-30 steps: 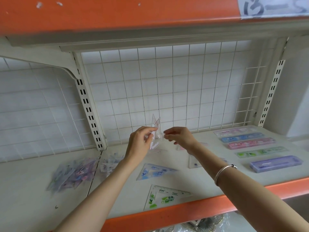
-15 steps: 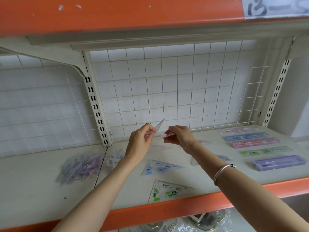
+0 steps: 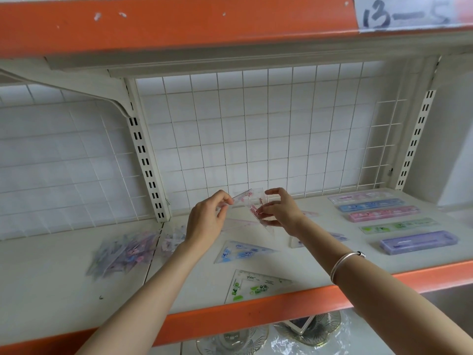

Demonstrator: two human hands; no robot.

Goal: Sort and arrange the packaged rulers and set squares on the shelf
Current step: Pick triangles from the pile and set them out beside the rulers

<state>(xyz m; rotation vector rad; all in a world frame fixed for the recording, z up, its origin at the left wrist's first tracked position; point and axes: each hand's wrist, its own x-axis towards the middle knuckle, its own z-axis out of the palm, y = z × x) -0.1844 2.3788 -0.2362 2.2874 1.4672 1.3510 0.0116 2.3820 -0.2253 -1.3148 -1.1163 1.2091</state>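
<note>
Head view: my left hand point(image 3: 204, 219) and right hand point(image 3: 281, 213) pinch a clear pink-printed plastic set square point(image 3: 252, 201) above the white shelf point(image 3: 51, 290).
I should lay it flat behind the blue-printed clear set square point(image 3: 243, 252), edges parallel.

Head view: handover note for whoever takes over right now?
Left hand and right hand both pinch one pink-printed set square, raised above the shelf.
Laid out: blue set square and green set square in front; rulers in a row at the right.
Left: place the held one, then sort the mixed pile at the left.
</note>
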